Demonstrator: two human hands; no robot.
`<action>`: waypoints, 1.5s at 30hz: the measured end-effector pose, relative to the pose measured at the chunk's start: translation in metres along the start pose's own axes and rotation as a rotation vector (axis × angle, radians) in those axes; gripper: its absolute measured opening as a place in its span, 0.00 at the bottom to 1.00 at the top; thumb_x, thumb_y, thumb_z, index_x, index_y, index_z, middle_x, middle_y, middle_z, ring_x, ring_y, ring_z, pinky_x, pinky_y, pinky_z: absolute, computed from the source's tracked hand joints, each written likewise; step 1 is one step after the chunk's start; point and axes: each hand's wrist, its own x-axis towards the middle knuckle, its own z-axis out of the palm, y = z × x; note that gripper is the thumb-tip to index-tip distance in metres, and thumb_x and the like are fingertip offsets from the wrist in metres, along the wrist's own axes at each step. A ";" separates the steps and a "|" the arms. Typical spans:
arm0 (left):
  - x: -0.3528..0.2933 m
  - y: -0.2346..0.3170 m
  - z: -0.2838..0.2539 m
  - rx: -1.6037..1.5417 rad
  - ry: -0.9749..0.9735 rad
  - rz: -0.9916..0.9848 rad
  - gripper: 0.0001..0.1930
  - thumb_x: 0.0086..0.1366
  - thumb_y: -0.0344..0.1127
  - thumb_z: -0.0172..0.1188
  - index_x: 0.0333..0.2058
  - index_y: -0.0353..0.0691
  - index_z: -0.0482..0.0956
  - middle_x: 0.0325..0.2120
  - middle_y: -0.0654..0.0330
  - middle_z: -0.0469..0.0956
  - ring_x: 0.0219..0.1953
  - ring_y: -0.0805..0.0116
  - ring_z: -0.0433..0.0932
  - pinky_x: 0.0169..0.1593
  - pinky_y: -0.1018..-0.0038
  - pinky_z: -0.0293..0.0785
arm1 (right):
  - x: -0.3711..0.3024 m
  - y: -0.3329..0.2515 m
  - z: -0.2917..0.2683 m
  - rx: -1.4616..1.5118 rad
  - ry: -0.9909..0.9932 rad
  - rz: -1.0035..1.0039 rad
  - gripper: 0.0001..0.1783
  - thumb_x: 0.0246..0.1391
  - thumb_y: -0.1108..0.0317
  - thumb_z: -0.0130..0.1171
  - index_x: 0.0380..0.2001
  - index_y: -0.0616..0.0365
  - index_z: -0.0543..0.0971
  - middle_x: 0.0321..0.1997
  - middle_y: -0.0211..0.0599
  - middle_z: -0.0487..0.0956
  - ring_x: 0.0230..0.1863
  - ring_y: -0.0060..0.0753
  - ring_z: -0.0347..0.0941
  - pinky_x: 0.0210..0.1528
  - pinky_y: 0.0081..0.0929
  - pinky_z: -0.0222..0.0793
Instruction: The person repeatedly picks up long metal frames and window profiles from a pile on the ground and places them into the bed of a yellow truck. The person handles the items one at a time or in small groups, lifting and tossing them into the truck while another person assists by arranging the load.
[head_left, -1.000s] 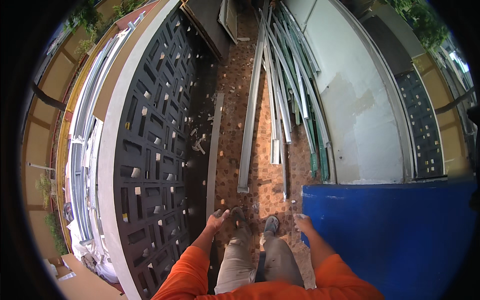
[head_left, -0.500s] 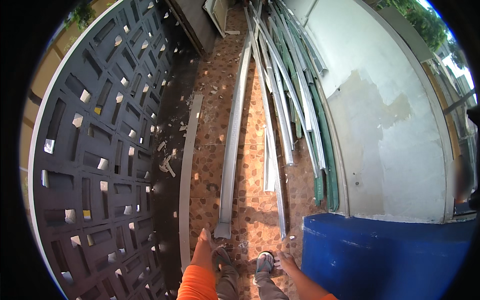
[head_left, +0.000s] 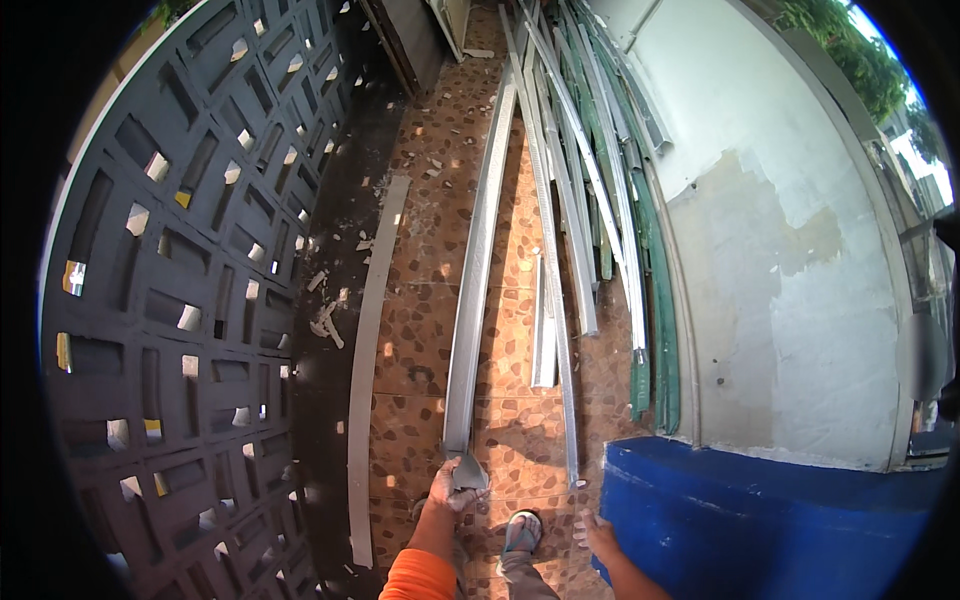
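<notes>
A long silver metal channel (head_left: pixel 478 275) runs away from me over the floor, its near end bent into a flared grey flap. My left hand (head_left: pixel 452 487) is closed around that near end, thumb on top and fingers by the flap. To the right, my right hand (head_left: pixel 598 535) hangs beside the blue block, fingers apart and loosely bent, with nothing in it. Nearest to it on the floor is the tip of a thin silver metal strip (head_left: pixel 568 420). A shorter silver profile (head_left: pixel 543 350) lies between the channel and the pile.
Several silver and green metal profiles (head_left: pixel 640 385) lie piled along the white wall (head_left: pixel 800 330) at right. A blue block (head_left: pixel 740 530) fills the near right. At left stands a grey openwork wall (head_left: pixel 180 330), with a pale strip (head_left: pixel 372 330) and rubble (head_left: pixel 327 325) near its foot.
My left hand has reached down and right and taken hold of the channel's near end. My right hand has shifted slightly right, and the view has moved a little.
</notes>
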 end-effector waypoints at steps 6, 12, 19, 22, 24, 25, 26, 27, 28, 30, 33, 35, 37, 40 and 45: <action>-0.050 -0.050 0.024 -0.077 -0.228 -0.116 0.22 0.67 0.42 0.57 0.57 0.40 0.70 0.48 0.49 0.75 0.51 0.44 0.75 0.55 0.41 0.74 | -0.009 -0.025 0.004 0.107 0.104 -0.058 0.35 0.69 0.39 0.48 0.60 0.60 0.74 0.51 0.48 0.82 0.40 0.41 0.83 0.34 0.32 0.77; -0.062 -0.038 0.013 -0.047 -0.038 -0.106 0.22 0.66 0.41 0.60 0.56 0.42 0.70 0.49 0.52 0.74 0.51 0.49 0.74 0.57 0.39 0.71 | 0.064 -0.057 -0.013 0.045 0.205 -0.064 0.34 0.67 0.42 0.52 0.55 0.65 0.78 0.56 0.51 0.81 0.48 0.41 0.82 0.47 0.33 0.77; -0.034 -0.008 -0.022 -0.006 0.115 -0.009 0.22 0.66 0.40 0.61 0.56 0.45 0.69 0.47 0.59 0.74 0.50 0.56 0.74 0.58 0.38 0.68 | 0.212 -0.056 0.017 -0.179 0.227 -0.215 0.53 0.52 0.42 0.69 0.70 0.66 0.61 0.66 0.61 0.72 0.68 0.51 0.68 0.67 0.36 0.64; -0.018 -0.008 -0.028 0.032 0.078 -0.021 0.22 0.65 0.41 0.62 0.56 0.45 0.69 0.49 0.58 0.74 0.51 0.55 0.74 0.58 0.38 0.68 | 0.256 -0.049 0.043 -0.152 0.181 -0.223 0.53 0.50 0.45 0.72 0.70 0.64 0.60 0.63 0.58 0.74 0.65 0.49 0.71 0.65 0.37 0.66; -0.012 -0.014 -0.031 0.040 0.045 -0.038 0.23 0.65 0.41 0.62 0.57 0.45 0.69 0.49 0.56 0.74 0.51 0.54 0.74 0.57 0.37 0.70 | 0.268 -0.048 0.061 -0.165 0.205 -0.224 0.49 0.51 0.46 0.71 0.68 0.63 0.64 0.59 0.55 0.78 0.60 0.47 0.75 0.61 0.37 0.69; -0.011 -0.020 -0.031 0.041 0.082 -0.021 0.24 0.65 0.41 0.62 0.57 0.45 0.69 0.49 0.55 0.74 0.51 0.54 0.74 0.56 0.37 0.70 | 0.266 -0.048 0.068 -0.079 0.129 -0.277 0.38 0.55 0.45 0.68 0.60 0.63 0.74 0.49 0.47 0.84 0.49 0.42 0.81 0.53 0.36 0.74; -0.010 -0.025 -0.030 0.038 0.066 -0.005 0.24 0.65 0.41 0.62 0.58 0.44 0.69 0.49 0.54 0.73 0.51 0.53 0.74 0.56 0.37 0.71 | 0.261 -0.050 0.080 -0.024 0.005 -0.220 0.35 0.56 0.44 0.66 0.55 0.62 0.77 0.46 0.44 0.85 0.45 0.41 0.82 0.51 0.36 0.74; -0.010 -0.031 -0.028 0.045 0.064 -0.024 0.24 0.65 0.42 0.62 0.58 0.45 0.69 0.50 0.54 0.73 0.51 0.52 0.74 0.56 0.38 0.71 | 0.252 -0.055 0.092 -0.035 -0.062 -0.119 0.32 0.58 0.42 0.65 0.51 0.60 0.81 0.44 0.42 0.86 0.42 0.39 0.82 0.49 0.36 0.75; -0.013 -0.038 -0.027 0.069 0.022 -0.035 0.27 0.65 0.43 0.63 0.60 0.42 0.68 0.52 0.51 0.74 0.53 0.49 0.74 0.58 0.40 0.71 | 0.235 -0.056 0.100 -0.105 -0.085 -0.254 0.39 0.55 0.33 0.62 0.50 0.61 0.81 0.39 0.46 0.84 0.40 0.40 0.80 0.46 0.38 0.75; -0.021 -0.055 -0.021 0.054 -0.030 -0.117 0.31 0.65 0.43 0.63 0.63 0.38 0.66 0.54 0.47 0.74 0.54 0.46 0.75 0.60 0.41 0.70 | 0.198 -0.061 0.116 -0.285 -0.140 -0.265 0.47 0.52 0.24 0.57 0.54 0.59 0.81 0.39 0.48 0.84 0.42 0.39 0.80 0.47 0.36 0.73; -0.051 -0.078 -0.014 0.010 -0.177 -0.197 0.33 0.65 0.43 0.63 0.64 0.34 0.64 0.54 0.41 0.74 0.55 0.42 0.75 0.61 0.42 0.71 | 0.148 -0.064 0.126 0.048 -0.311 -0.388 0.32 0.65 0.44 0.59 0.52 0.65 0.80 0.46 0.43 0.83 0.49 0.33 0.78 0.52 0.29 0.72; -0.076 -0.088 -0.007 0.050 -0.058 -0.204 0.32 0.65 0.42 0.62 0.63 0.34 0.64 0.55 0.39 0.73 0.56 0.41 0.74 0.62 0.42 0.70 | 0.124 -0.069 0.125 0.112 -0.299 -0.236 0.36 0.66 0.39 0.53 0.59 0.64 0.76 0.52 0.45 0.82 0.56 0.35 0.75 0.60 0.29 0.67; -0.099 -0.094 0.001 0.051 -0.021 -0.206 0.31 0.66 0.41 0.61 0.63 0.33 0.64 0.54 0.38 0.73 0.55 0.40 0.74 0.63 0.40 0.68 | 0.101 -0.075 0.124 0.250 -0.405 -0.426 0.40 0.66 0.38 0.53 0.63 0.65 0.71 0.60 0.47 0.78 0.61 0.37 0.72 0.64 0.31 0.64; -0.145 -0.105 0.010 0.131 -0.040 -0.172 0.28 0.69 0.43 0.57 0.62 0.35 0.67 0.52 0.45 0.77 0.53 0.47 0.77 0.58 0.48 0.74 | 0.075 -0.085 0.119 0.189 -0.500 -0.382 0.42 0.64 0.40 0.56 0.67 0.66 0.67 0.64 0.48 0.74 0.67 0.37 0.67 0.67 0.31 0.61; -0.200 -0.117 0.016 0.161 -0.019 -0.150 0.26 0.70 0.47 0.52 0.60 0.38 0.71 0.51 0.50 0.81 0.50 0.49 0.81 0.53 0.44 0.79 | 0.051 -0.104 0.130 0.268 -0.489 -0.618 0.52 0.55 0.42 0.66 0.72 0.63 0.58 0.64 0.46 0.71 0.64 0.38 0.67 0.66 0.32 0.61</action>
